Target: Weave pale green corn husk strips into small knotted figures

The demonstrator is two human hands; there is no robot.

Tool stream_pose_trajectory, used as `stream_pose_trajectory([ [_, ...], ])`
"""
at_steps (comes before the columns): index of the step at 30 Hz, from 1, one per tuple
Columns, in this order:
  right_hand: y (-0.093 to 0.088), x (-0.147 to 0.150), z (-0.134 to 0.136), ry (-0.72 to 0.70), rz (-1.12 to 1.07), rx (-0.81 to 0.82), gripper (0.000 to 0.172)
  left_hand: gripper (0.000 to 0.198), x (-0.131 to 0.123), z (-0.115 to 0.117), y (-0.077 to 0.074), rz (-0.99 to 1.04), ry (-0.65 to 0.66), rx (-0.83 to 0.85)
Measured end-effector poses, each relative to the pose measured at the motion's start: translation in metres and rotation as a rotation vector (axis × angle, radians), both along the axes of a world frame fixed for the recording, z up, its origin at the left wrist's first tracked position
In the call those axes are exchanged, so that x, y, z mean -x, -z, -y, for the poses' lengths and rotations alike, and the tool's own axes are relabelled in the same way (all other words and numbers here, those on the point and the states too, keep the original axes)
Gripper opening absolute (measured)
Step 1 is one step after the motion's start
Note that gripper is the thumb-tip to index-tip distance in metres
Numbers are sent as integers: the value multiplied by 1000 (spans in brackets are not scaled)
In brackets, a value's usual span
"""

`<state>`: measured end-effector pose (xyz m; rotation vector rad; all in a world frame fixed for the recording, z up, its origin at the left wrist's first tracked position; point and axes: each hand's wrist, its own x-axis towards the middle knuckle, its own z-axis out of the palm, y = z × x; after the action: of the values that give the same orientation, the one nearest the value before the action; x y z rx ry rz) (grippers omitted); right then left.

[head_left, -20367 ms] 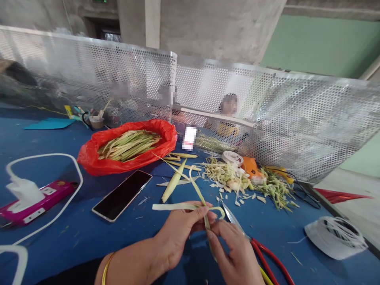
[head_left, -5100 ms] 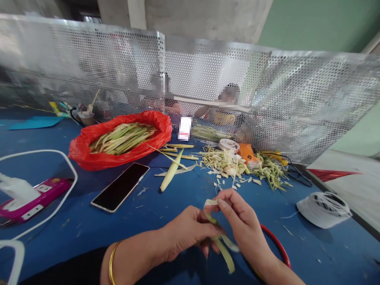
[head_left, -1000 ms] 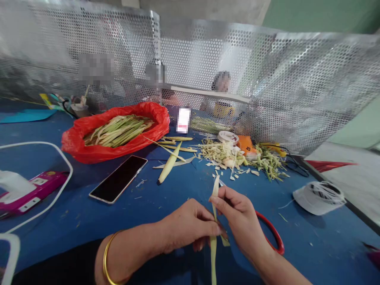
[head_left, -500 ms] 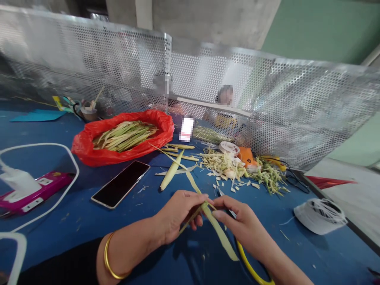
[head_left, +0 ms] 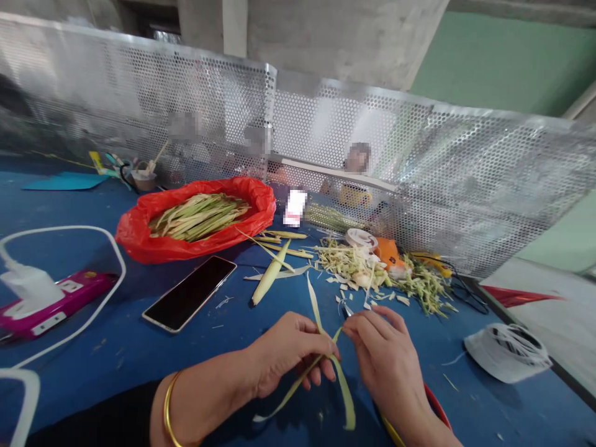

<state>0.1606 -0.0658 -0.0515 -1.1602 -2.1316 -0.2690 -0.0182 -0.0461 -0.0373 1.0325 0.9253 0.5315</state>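
Note:
My left hand [head_left: 298, 351] pinches several pale green plant-leaf strips [head_left: 345, 391] where they cross, with loose ends sticking out up, down and to the lower left. Close beside it, my right hand [head_left: 384, 357] has its fingertips closed on the short end of one strip. Beneath the right hand lies a tool that looks like scissors, with a metal tip [head_left: 347, 310] and a red and yellow handle [head_left: 436, 406]; the hand hides its middle. Beyond the left hand, a pale husk-like piece [head_left: 270, 273] rests on the blue table [head_left: 195, 354].
A red plastic bag [head_left: 139, 236] holds many strips. Left are a phone [head_left: 190, 293] and a pink power strip [head_left: 79, 298] with a white cable. Cut scraps [head_left: 344, 264] lie behind a white cap [head_left: 507, 351]. A perforated metal screen [head_left: 335, 124] borders the table; a person sits beyond.
The strips have turned in my left hand, their ends now fanning out in several directions. My right hand has shifted its grip upward to a short strip end. The view has tilted slightly.

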Motion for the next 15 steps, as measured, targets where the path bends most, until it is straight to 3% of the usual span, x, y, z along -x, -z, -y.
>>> stream_pose_trajectory([
  [6,7,-4,-6,55,-10,-15,25,18,-1,3,4,18,43,-2],
  [9,7,-9,-10,46,-7,-32,20,21,-1,2,5,37,-29,6],
  [13,-3,-12,0,185,-283,-136,19,32,2,-2,4,142,-188,46],
  [15,-8,-8,10,189,-460,-240,16,33,3,-5,4,197,-229,36],
])
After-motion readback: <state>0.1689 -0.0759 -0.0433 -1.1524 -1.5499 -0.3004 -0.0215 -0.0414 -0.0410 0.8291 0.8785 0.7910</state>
